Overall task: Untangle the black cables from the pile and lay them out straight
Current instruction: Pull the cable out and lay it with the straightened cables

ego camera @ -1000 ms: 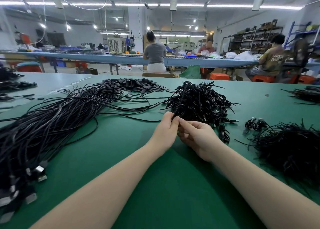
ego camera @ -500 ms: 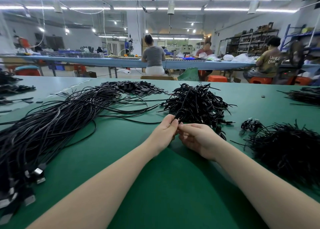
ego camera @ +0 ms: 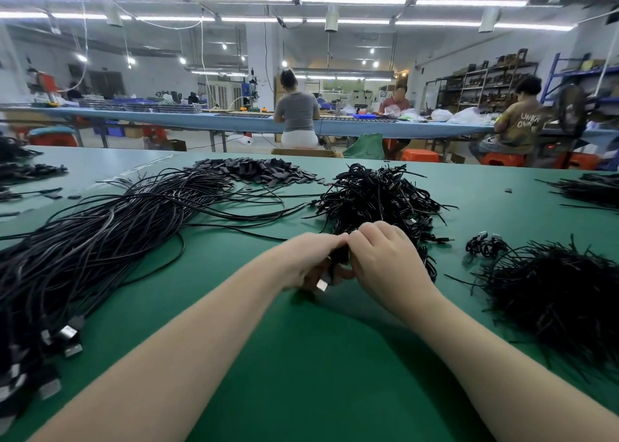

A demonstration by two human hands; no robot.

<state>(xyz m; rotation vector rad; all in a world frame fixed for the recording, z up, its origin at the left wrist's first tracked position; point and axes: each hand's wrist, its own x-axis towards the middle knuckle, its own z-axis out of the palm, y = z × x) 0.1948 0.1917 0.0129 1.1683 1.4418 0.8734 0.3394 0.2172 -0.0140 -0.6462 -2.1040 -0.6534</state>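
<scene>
At the frame's centre, the left hand (ego camera: 310, 257) and right hand (ego camera: 385, 260) press together, fingers curled around a short black cable (ego camera: 340, 257) whose metal plug (ego camera: 322, 285) pokes out below. Just behind them sits the tangled pile (ego camera: 375, 200). A long straightened bundle (ego camera: 100, 240) stretches across the left of the green table (ego camera: 301, 374).
</scene>
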